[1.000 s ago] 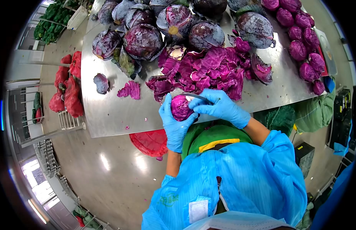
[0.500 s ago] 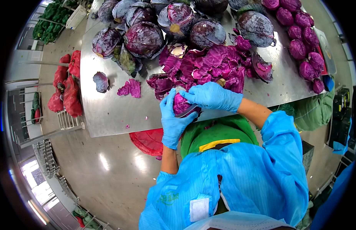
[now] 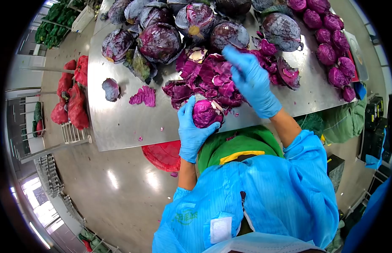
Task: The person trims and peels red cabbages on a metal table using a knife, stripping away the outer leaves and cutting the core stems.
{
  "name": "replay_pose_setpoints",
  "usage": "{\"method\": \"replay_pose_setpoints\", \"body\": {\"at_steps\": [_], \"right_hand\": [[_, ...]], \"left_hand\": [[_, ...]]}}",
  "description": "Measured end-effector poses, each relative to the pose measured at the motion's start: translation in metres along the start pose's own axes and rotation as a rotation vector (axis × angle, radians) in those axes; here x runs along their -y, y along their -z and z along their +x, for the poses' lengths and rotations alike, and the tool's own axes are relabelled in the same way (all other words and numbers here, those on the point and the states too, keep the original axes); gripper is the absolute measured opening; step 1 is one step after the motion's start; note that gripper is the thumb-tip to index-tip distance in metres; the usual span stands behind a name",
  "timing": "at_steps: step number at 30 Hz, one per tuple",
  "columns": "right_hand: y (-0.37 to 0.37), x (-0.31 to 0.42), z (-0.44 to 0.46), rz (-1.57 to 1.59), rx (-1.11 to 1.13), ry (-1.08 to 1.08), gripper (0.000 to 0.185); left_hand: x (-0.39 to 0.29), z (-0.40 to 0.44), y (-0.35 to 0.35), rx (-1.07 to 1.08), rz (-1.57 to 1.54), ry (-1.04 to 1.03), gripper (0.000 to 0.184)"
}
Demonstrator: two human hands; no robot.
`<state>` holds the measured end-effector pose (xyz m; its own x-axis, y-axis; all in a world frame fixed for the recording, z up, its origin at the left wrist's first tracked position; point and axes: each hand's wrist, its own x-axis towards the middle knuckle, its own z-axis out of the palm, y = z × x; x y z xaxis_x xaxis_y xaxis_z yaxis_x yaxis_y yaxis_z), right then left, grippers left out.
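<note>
My left hand, in a blue glove, grips a small trimmed purple cabbage at the table's near edge, its pale cut stem facing right. Over the heap of torn purple leaves is my right hand, also gloved, blurred at the fingertips. What that hand holds, if anything, cannot be made out; no knife shows. Large untrimmed cabbages lie just behind the leaf heap.
The metal table carries a loose leaf on the left and several trimmed cabbages along the right. Red mesh sacks stand beyond its left side. A red net lies below the near edge.
My right hand has left the cabbage and moved up and right over the leaf heap. The knife seen earlier is out of sight. My left hand still holds the cabbage, now turned with its stem rightward.
</note>
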<state>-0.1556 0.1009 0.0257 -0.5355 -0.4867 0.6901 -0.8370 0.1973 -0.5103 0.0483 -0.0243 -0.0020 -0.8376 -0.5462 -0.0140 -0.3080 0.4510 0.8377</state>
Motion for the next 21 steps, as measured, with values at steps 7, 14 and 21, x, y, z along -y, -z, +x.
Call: {"method": "replay_pose_setpoints", "body": {"at_steps": [7,14,21], "right_hand": [[0.013,0.024,-0.054,0.603,0.566,-1.065,0.033],[0.020,0.041,-0.122,0.990,0.644,-1.429,0.033],[0.010,0.062,-0.102,-0.210,0.586,-0.194,0.063]], "left_hand": [[0.031,-0.038,0.008,-0.127,-0.170,0.011,0.114],[0.042,-0.046,0.004,-0.174,-0.225,0.029,0.112],[-0.004,-0.025,-0.002,-0.157,0.083,0.172,0.109]]}}
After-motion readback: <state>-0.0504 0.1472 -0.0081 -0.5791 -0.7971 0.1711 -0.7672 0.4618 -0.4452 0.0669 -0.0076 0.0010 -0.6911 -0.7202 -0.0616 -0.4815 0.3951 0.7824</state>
